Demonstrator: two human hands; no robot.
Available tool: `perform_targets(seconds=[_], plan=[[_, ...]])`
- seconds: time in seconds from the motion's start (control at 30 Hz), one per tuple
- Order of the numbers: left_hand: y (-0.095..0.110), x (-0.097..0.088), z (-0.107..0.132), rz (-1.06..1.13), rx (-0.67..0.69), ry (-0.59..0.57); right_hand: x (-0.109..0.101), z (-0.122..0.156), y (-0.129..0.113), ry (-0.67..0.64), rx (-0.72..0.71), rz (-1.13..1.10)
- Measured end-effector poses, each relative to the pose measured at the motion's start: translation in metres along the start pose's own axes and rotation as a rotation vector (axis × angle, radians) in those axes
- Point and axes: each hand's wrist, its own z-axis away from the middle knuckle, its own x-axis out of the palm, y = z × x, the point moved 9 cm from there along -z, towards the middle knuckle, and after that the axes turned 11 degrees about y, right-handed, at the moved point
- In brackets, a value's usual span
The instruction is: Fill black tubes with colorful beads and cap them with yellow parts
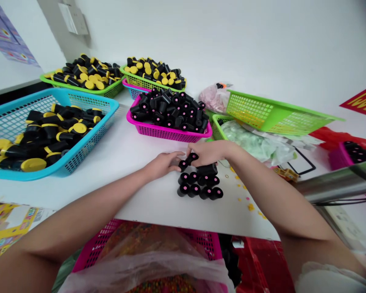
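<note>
Small black cylinders with pink dots on top stand in short rows on the white table; one in the front row (184, 189) is fully visible. My right hand (208, 151) is closed on a black cylinder (193, 156) at the back of the group. Against its left side stands another black cylinder (183, 164). My left hand (163, 165) is beside that one, thumb and fingers apart, the thumb close to or touching its side. Under my right hand a black cylinder (208, 169) lies on its side, partly covered.
Behind my hands is a pink basket (171, 132) heaped with black cylinders. A blue basket (88, 140) and green baskets (110, 92) hold yellow-capped ones. A tilted green basket (280, 118) and plastic bags (253, 140) lie right. Below the table edge sits a bag-lined pink basket (212, 244).
</note>
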Motion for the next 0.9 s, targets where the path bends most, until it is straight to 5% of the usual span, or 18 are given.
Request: perform_targets(seconds=[0.3, 0.5, 0.73, 0.83, 0.9], plan=[[0.003, -0.001, 0.001, -0.069, 0.003, 0.009, 0.016, -0.002, 0.009, -0.238, 0.015, -0.039], [0.011, -0.003, 0.000, -0.122, 0.089, 0.017, 0.004, 0.003, 0.008, -0.215, 0.036, -0.090], [0.012, 0.001, 0.001, -0.126, 0.119, -0.002, 0.017, 0.000, 0.008, -0.241, 0.034, 0.027], [0.007, 0.003, -0.001, -0.137, 0.112, -0.013, 0.007, -0.001, 0.008, -0.158, 0.048, -0.020], [0.007, -0.002, -0.001, -0.135, 0.092, -0.022, -0.012, -0.002, 0.007, 0.029, 0.025, -0.079]])
